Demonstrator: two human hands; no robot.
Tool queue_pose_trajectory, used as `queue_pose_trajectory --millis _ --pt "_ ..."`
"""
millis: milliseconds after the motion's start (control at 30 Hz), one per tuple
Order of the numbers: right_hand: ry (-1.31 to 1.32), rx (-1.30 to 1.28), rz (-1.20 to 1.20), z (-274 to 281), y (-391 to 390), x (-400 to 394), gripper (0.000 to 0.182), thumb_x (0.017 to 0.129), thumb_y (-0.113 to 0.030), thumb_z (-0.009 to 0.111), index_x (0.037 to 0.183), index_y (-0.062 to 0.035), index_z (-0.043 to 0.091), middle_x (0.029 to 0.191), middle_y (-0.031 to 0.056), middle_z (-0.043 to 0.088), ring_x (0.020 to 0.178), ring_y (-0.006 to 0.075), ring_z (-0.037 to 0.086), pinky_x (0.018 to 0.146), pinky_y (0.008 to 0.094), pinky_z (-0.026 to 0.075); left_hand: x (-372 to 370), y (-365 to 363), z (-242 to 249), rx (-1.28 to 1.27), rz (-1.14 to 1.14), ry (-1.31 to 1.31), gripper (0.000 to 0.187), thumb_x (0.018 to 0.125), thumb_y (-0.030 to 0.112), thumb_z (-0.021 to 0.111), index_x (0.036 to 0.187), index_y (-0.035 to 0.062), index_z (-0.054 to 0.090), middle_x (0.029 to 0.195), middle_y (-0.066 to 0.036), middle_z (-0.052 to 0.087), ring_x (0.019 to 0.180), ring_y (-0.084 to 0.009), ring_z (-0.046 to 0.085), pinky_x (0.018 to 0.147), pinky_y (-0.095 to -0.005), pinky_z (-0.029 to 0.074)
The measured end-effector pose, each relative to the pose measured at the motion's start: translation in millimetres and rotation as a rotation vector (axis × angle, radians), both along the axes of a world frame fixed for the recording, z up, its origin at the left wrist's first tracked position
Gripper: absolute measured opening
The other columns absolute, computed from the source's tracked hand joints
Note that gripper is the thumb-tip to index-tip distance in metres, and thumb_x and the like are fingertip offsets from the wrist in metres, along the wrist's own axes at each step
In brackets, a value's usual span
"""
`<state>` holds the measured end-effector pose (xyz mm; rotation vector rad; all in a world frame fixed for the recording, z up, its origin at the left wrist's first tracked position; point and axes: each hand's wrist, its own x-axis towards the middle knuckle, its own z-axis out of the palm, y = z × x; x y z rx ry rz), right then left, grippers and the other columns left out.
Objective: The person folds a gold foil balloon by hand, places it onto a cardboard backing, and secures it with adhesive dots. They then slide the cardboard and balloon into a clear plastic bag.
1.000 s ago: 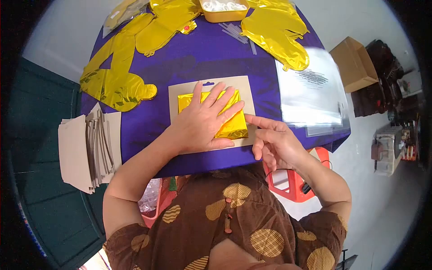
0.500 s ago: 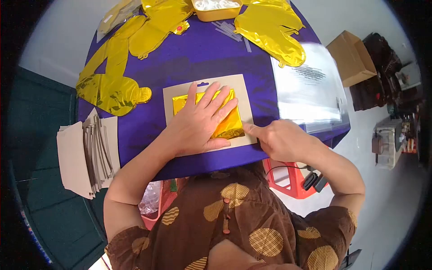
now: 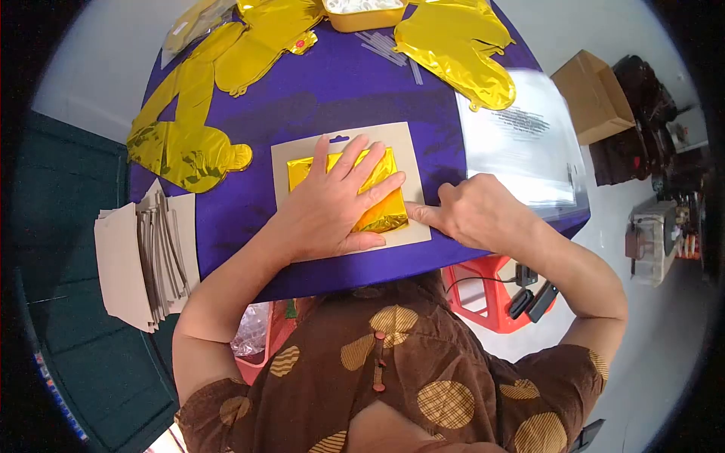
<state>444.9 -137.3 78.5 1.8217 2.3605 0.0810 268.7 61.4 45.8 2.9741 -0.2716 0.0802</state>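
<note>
Gold foil packet [image 3: 377,198] pinned by left hand [image 3: 332,208]; right hand [image 3: 472,211] touches card [image 3: 414,162] edge.

A purple-clothed table [image 3: 332,90] stood on a pale grey floor [image 3: 657,332]. Right of the table sat a cardboard box [image 3: 594,97]; beneath its near edge, a red stool [image 3: 491,291].

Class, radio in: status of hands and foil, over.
Left hand flat on folded gold foil. Right hand at card edge. Nothing obstructing.

Hidden and cut off

The left hand [image 3: 332,208] covers most of the folded gold foil [image 3: 381,208]; the yellow tray [image 3: 362,15] runs off the top edge.
</note>
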Motion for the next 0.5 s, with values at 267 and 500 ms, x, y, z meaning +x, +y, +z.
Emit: queue_pose_trajectory --millis 267,500 --pt "0.068 -0.042 0.061 -4.9 1.0 3.6 0.042 0.089 -0.017 0.055 0.129 -0.0186 0.065 0.060 0.0057 0.055 0.049 0.0209 0.059 0.045 0.0361 0.046 -1.0 0.1 -1.1 0.006 0.001 -0.019 0.085 0.078 0.059 0.067 0.149 0.0181 0.045 0.154 -0.023 0.034 0.145 -0.0417 0.026 0.115 -0.0656 0.014" --pt "0.097 -0.109 0.000 -3.5 6.1 2.3 0.029 0.098 -0.022 0.050 0.117 -0.0175 0.072 0.057 0.0060 0.061 0.053 0.0243 0.065 0.046 0.0377 0.048 -0.2 -0.3 -1.7 0.004 -0.001 -0.024 0.082 0.078 0.059 0.067 0.147 0.0212 0.047 0.154 -0.023 0.034 0.145 -0.0422 0.027 0.115 -0.0658 0.014"
